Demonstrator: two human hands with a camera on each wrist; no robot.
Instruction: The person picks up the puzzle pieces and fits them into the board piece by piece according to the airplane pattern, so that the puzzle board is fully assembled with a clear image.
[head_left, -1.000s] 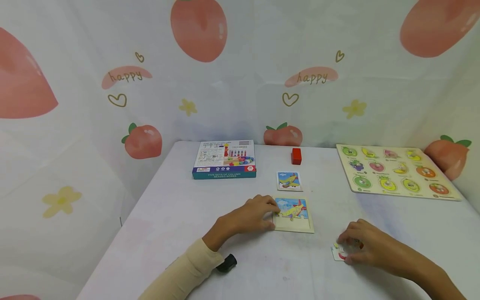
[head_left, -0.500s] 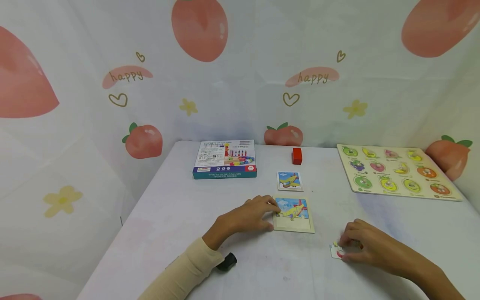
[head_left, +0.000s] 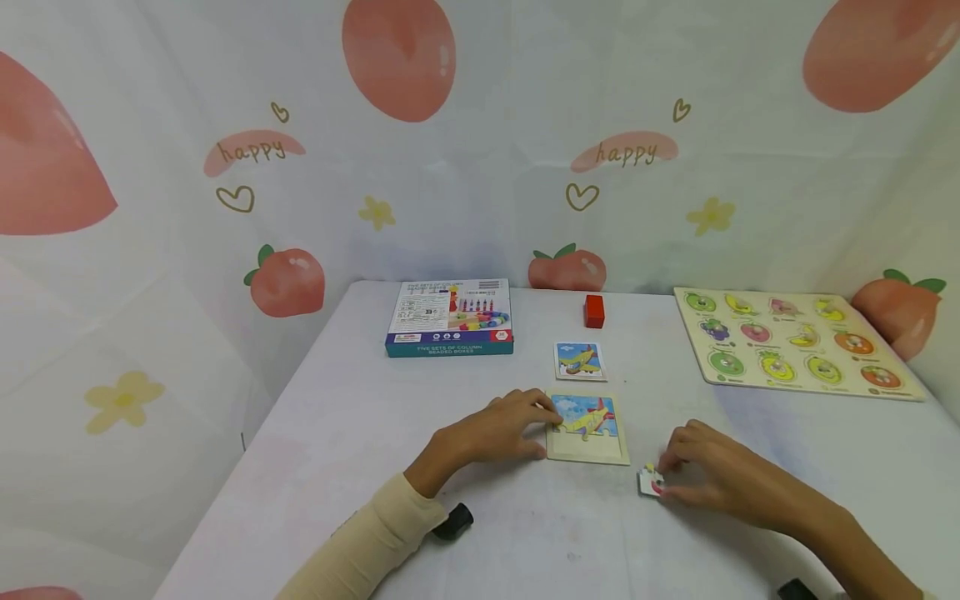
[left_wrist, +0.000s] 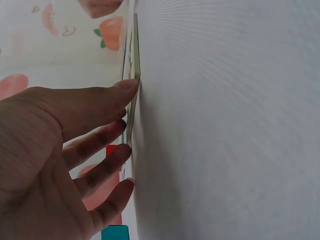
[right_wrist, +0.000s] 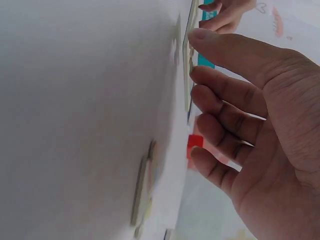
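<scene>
My left hand (head_left: pixel 510 425) holds the left side of a small wooden puzzle board (head_left: pixel 588 451). Its upper half is filled with an aeroplane picture on blue; the lower half is bare wood. In the left wrist view the thumb and fingertips sit along the board's thin edge (left_wrist: pixel 136 55). To the right of the board, my right hand (head_left: pixel 720 471) pinches a white jigsaw piece (head_left: pixel 650 482) with red and yellow print between thumb and fingers, low over the table. Another flat piece (right_wrist: pixel 141 192) lies on the table in the right wrist view, hidden by the hand in the head view.
A stack of aeroplane picture pieces (head_left: pixel 580 362) lies behind the board. Farther back are a red block (head_left: pixel 594 312) and a beaded-boxes toy box (head_left: pixel 450 321). A fruit pegboard (head_left: pixel 787 342) lies at the back right, near the printed curtain.
My right hand has moved left and slightly away from me with the jigsaw piece, closer to the puzzle board. The left hand has stayed on the board.
</scene>
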